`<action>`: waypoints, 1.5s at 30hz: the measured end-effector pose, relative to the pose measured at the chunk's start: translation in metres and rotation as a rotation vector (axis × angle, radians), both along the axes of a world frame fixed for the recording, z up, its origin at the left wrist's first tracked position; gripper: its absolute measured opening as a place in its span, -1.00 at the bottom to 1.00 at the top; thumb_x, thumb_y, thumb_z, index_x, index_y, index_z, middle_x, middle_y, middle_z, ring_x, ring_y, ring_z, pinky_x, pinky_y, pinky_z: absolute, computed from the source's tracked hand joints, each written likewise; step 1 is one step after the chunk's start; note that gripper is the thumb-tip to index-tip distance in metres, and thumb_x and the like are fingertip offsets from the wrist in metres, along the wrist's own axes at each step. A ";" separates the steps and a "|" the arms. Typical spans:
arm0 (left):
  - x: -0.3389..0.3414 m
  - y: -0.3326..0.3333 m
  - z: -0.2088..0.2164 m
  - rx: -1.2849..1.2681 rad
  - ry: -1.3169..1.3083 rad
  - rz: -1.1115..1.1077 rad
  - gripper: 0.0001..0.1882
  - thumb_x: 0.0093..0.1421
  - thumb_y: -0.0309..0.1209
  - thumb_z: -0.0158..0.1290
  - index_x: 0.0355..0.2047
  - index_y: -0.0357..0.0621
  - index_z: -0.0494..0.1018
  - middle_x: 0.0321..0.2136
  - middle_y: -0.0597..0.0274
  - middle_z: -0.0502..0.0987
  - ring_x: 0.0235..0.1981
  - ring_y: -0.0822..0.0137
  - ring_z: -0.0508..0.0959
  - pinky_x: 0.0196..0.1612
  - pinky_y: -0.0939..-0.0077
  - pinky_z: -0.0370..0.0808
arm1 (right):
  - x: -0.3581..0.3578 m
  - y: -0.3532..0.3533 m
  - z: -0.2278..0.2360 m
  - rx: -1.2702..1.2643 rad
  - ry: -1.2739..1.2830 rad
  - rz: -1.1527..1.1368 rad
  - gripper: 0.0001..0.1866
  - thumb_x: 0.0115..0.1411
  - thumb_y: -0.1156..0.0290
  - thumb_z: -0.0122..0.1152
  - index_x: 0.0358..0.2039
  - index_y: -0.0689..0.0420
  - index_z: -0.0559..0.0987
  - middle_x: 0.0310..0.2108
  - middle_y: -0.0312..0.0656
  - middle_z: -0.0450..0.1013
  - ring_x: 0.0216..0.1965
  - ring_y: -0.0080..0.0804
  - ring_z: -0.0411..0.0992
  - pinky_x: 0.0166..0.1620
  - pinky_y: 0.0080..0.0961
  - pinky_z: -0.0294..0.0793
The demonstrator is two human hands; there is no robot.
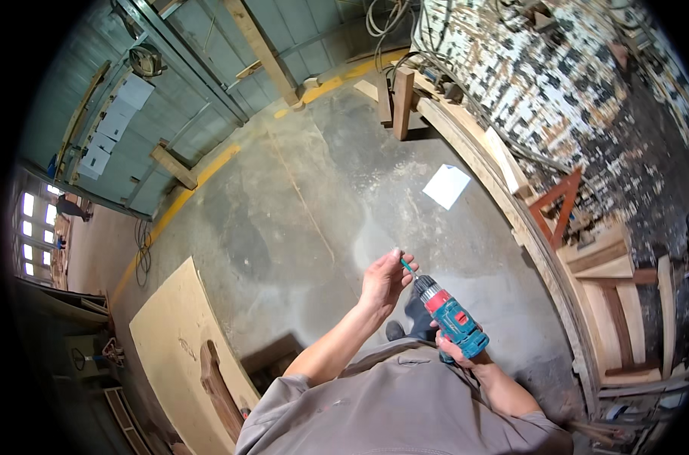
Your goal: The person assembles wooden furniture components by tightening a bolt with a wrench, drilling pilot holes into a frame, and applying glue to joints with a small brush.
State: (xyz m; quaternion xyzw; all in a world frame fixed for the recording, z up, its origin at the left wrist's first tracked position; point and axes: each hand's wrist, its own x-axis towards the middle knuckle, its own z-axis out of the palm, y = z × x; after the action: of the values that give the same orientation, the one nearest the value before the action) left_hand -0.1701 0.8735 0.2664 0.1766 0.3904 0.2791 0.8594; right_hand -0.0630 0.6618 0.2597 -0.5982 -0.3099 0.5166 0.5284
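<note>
My right hand (452, 347) is closed round the handle of a teal and red cordless drill (457, 318), held in front of my body with its chuck toward the upper left. A thin bit (410, 268), teal along part of its length, stands out from the black and silver chuck. At the bit's outer end, my left hand (384, 282) has its thumb and forefinger pinched together on it, with the other fingers curled. Most of my right fingers are hidden behind the drill.
A pale board (181, 334) bearing a dark shaped wooden piece (221, 390) is at my left. On my right stands a long workbench (511, 205) with a reddish-brown triangle (561, 206) and wooden frame parts (625, 318). A white sheet (446, 186) lies on the concrete floor.
</note>
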 end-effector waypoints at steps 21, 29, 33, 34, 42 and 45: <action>0.306 0.586 0.079 0.589 -0.055 -0.144 -0.50 0.32 -0.04 -0.12 0.06 -0.17 0.31 -0.10 0.12 0.49 -0.14 0.33 0.52 -0.12 0.44 0.44 | 0.301 0.574 0.046 0.295 0.096 -0.089 -0.59 0.07 0.51 0.18 -0.03 0.24 0.41 -0.41 -0.32 0.44 -0.41 -0.63 0.37 -0.32 -0.62 0.38; 0.468 0.904 0.127 1.708 0.342 -0.010 -0.70 0.17 -0.47 0.09 -0.07 -0.21 0.43 -0.15 0.09 0.49 -0.16 0.27 0.48 -0.06 0.41 0.41 | 0.369 0.730 0.059 0.341 0.038 -0.477 -0.60 0.07 0.54 0.26 -0.04 0.20 0.47 -0.22 -0.26 0.48 -0.38 -0.62 0.40 -0.31 -0.62 0.43; 0.614 1.033 0.207 2.219 0.197 0.059 -0.69 0.22 -0.47 0.08 -0.05 -0.32 0.41 -0.13 0.02 0.47 -0.09 0.13 0.48 -0.01 0.32 0.42 | 0.383 0.787 0.082 0.335 0.076 -0.780 -0.64 0.06 0.57 0.26 -0.08 0.17 0.53 -0.27 -0.30 0.50 -0.35 -0.63 0.41 -0.25 -0.62 0.42; 0.651 1.065 0.227 2.521 0.302 0.171 -0.67 0.22 -0.41 0.09 -0.03 -0.29 0.41 -0.10 -0.03 0.46 -0.08 0.02 0.47 -0.04 0.27 0.43 | 0.391 0.802 0.087 0.311 -0.076 -0.816 -0.66 0.06 0.58 0.25 -0.09 0.18 0.54 -0.29 -0.30 0.51 -0.33 -0.61 0.41 -0.23 -0.59 0.43; 0.875 1.286 0.309 2.654 1.067 0.221 -0.40 0.29 0.04 -0.12 0.15 -0.14 0.31 0.07 -0.06 0.36 0.10 -0.03 0.34 0.11 0.19 0.32 | 0.447 0.880 0.072 0.520 -0.117 -1.000 -0.75 0.10 0.39 0.29 -0.22 0.19 0.52 -0.55 -0.36 0.40 -0.51 -0.65 0.32 -0.46 -0.62 0.31; 0.946 1.341 0.355 3.143 1.020 0.332 -0.41 0.30 0.02 -0.13 0.18 -0.11 0.28 0.10 -0.07 0.35 0.09 0.01 0.37 0.10 0.20 0.33 | 0.462 0.913 0.056 0.435 -0.128 -1.030 -0.76 0.08 0.45 0.28 -0.23 0.22 0.52 -0.52 -0.32 0.43 -0.48 -0.59 0.36 -0.41 -0.57 0.34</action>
State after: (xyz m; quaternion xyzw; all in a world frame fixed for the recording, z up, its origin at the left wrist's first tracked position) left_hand 0.7754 2.2146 0.6214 -0.8407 0.0176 -0.3745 0.3907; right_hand 0.3989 1.5745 0.3159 -0.5798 -0.1086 0.0788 0.8037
